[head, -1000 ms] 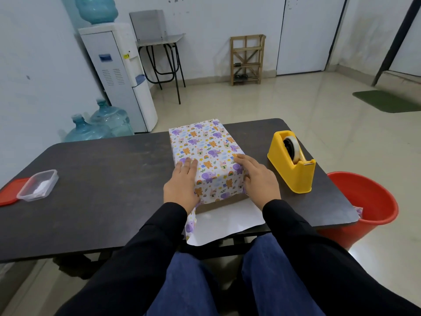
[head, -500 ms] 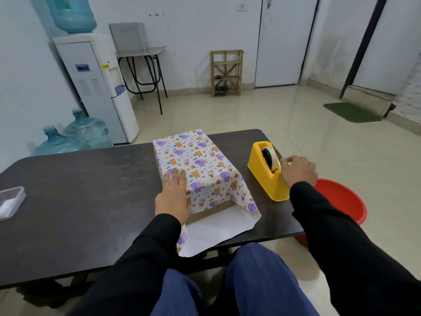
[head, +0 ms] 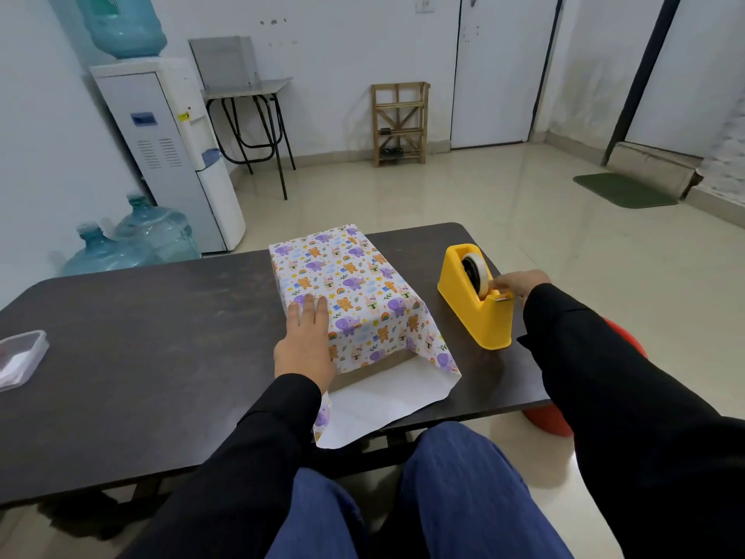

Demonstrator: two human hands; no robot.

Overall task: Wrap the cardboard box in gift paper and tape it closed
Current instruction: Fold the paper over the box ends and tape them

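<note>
A seated person in black sleeves wraps a cardboard box point(head: 381, 363) at a dark table point(head: 141, 336), the box lying near the table's middle, lengthways away from the camera, under gift paper point(head: 350, 276) printed with elephants, bears and rainbows. The left hand point(head: 307, 340) lies flat on the near left corner of the papered top, fingers straight and pressing the sheet down, holding nothing. The paper's near end is unfolded (its white underside spreads over the table edge toward the person's lap), and a strip of brown box face shows beneath the overhang. The right hand point(head: 520, 282) reaches to a yellow tape dispenser point(head: 475, 316) standing just right of the box, its fingertips point(head: 498, 283) at the tape roll point(head: 471, 268) above the cutter; whether they pinch the tape end cannot be told. A clear plastic container point(head: 20, 357) sits at the table's far left edge, and a red bucket point(head: 544, 421) stands on the floor below the right arm. A water dispenser point(head: 173, 155) stands against the back wall
</note>
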